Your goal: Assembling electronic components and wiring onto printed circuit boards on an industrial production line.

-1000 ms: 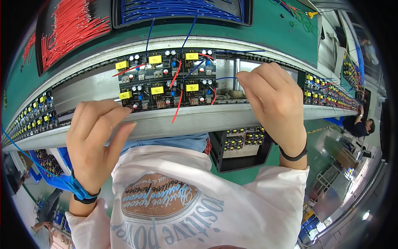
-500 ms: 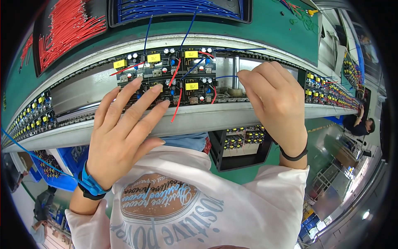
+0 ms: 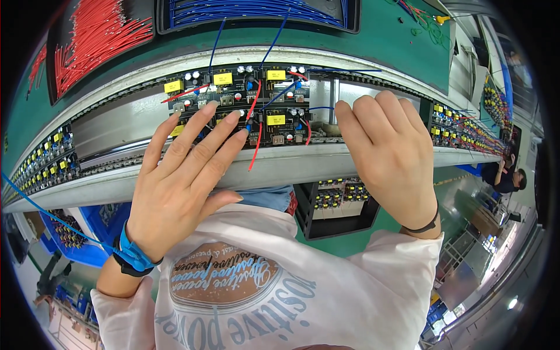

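A black circuit board panel (image 3: 245, 96) with yellow block parts, small capacitors and red and blue wires lies across the conveyor rails. My left hand (image 3: 184, 169) is spread flat at its left part, fingertips over the board, hiding several components. A blue wire (image 3: 321, 108) runs from the board's right edge to my right hand (image 3: 388, 157). The curled fingers of that hand pinch its outer end, which they hide. Red wires (image 3: 255, 146) hang over the panel's near edge, and two blue wires (image 3: 274, 41) stick out past the far rail.
Beyond the rail, a black tray of red wires (image 3: 102, 46) and another of blue wires (image 3: 251, 13) stand on a green surface. More boards (image 3: 49, 157) lie at the line's left, others (image 3: 461, 128) at its right. A black rack (image 3: 335, 224) holds boards below.
The board panel has slid slightly to the right along the rails, and my left hand has moved with it. My right hand has shifted a little right, still at the blue wire.
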Tool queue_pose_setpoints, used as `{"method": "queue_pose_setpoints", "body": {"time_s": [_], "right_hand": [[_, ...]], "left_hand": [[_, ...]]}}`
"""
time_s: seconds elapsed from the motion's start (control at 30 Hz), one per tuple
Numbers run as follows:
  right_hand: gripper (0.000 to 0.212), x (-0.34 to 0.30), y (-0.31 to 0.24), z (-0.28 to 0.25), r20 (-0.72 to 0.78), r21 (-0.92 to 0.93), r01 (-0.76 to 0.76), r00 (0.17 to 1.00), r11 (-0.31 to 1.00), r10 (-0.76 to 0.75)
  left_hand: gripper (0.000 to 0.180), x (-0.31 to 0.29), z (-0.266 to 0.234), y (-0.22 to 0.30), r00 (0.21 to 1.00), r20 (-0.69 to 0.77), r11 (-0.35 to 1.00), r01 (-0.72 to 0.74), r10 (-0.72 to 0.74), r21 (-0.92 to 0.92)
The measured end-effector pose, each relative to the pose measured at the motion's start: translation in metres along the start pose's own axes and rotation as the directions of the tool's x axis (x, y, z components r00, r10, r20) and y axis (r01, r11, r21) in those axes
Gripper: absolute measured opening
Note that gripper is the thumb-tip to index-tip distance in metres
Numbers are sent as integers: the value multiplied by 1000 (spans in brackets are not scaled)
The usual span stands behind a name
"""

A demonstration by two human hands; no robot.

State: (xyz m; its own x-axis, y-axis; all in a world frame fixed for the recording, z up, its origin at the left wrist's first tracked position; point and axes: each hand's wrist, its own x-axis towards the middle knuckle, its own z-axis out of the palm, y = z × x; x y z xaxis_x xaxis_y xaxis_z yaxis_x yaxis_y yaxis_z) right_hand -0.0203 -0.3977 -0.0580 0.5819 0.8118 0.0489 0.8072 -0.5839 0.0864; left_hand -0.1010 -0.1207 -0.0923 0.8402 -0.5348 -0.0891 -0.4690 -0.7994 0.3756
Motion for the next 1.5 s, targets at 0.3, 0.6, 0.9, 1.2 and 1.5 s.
{"method": "queue_pose_setpoints", "body": {"time_s": [0.3,0.6,0.9,1.2,1.5], "right_hand": [[31,11,-8,-9,105,-54,69,992,996,-63],[24,21,-6,-23,124,74,-4,992,997,-5],[19,105,80,-15,-151,121,38,988,992,-19],[14,130,89,12,42,131,-82,996,988,77],[12,118,83,-5,-227,-69,28,973,997,-43]], "left_hand": [[85,-1,1,0,1000,18,1000,18,-18,-25],[90,-2,-1,1,1000,27,999,3,-3,-32],[85,-9,-6,0,996,-88,995,-14,6,-95],[28,-33,-72,-56,925,-357,988,152,-131,31],[18,44,-110,-139,938,-345,921,160,-30,356]]}}
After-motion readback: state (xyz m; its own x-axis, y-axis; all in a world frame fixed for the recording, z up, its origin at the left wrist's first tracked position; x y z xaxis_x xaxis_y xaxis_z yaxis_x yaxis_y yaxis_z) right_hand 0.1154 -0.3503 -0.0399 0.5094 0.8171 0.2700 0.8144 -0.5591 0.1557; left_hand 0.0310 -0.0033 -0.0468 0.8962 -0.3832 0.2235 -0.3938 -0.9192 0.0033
